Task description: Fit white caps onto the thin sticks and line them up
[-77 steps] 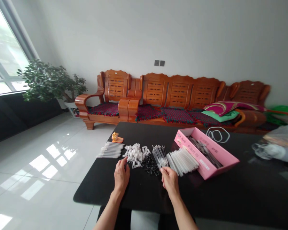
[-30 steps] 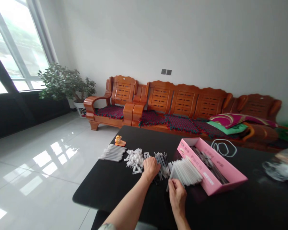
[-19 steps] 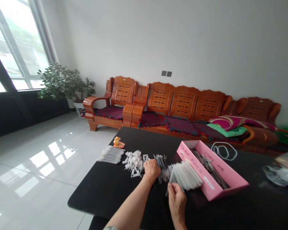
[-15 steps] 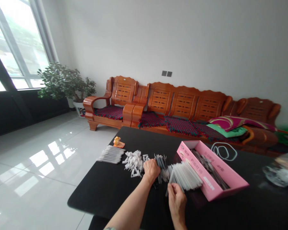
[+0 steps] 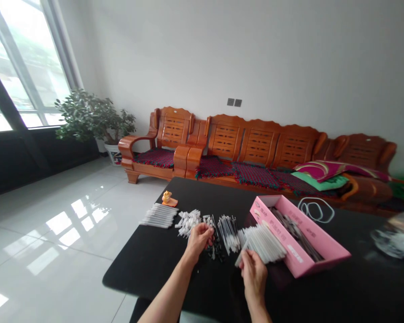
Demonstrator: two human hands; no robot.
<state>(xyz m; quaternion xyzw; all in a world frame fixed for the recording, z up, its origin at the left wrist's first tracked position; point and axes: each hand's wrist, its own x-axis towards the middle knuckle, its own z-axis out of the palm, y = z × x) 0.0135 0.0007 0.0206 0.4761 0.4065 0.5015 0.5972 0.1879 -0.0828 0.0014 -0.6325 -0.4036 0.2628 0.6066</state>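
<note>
My left hand (image 5: 199, 238) is pinched closed above the small parts. A thin pen refill (image 5: 216, 226) shows at its fingertips. My right hand (image 5: 254, 267) grips a translucent pen barrel (image 5: 241, 255), tilted up to the left. Beyond that hand lies a row of similar translucent barrels (image 5: 267, 242). Between the hands a bundle of dark-tipped refills (image 5: 229, 231) rests on the black table (image 5: 148, 269). Small black parts (image 5: 216, 252), partly hidden, lie beside my left fingers. Behind them is a heap of white clip-like pieces (image 5: 187, 220).
A pink box (image 5: 297, 240) of dark strips stands right of the barrels. At the left edge are a row of clear pens (image 5: 160, 216) and a small orange figurine (image 5: 167, 197). White loops (image 5: 318, 211) and a plastic bag (image 5: 395, 237) lie right. A wooden sofa (image 5: 258, 143) stands behind.
My left hand has drawn back leftward from the refill bundle, with a thin refill now at its fingertips. My right hand still holds the barrel, shifted slightly right.
</note>
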